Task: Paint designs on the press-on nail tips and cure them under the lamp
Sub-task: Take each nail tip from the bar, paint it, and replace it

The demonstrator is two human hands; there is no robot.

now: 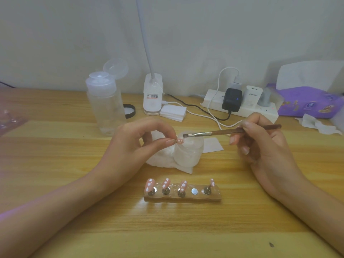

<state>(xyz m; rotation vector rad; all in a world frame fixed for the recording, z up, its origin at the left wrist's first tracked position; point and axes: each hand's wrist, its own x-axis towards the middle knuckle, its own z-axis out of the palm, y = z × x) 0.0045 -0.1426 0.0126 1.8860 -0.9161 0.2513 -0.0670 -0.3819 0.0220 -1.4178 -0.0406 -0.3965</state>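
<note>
- Nearest us, the wooden holder (182, 197) sits on the table (186, 239) with four pink tips (149, 184) dotted white standing on their pegs. One slot (194, 191) is bare, second from the right.
- Up a level, the left hand (134, 146) has thumb and forefinger curled together, pinching the peg of the nail tip (179, 140) out over the jar. The other fingers are tucked loosely behind.
- The right hand (260, 144) is curled round the brush (223, 132) in a pen grip, well back on the handle.
- Here's the key line-up: the brush lies almost level, its long axis running right to left, and the bristles (186, 135) point at the nail tip from just above and to its right. They look very close, but I can't tell if they touch.
- So the working hand is the right, and its target lies to its left. I'd judge a small dip down-left lands the stroke while the left hand holds steady.
- Just beneath, the frosted jar (188, 151) stands open on a tissue (163, 161).
- At the back by the wall, the white clip lamp (153, 97) waits, well apart from the nail tip. It's probably the curing stop, and nearer the left hand.
</note>
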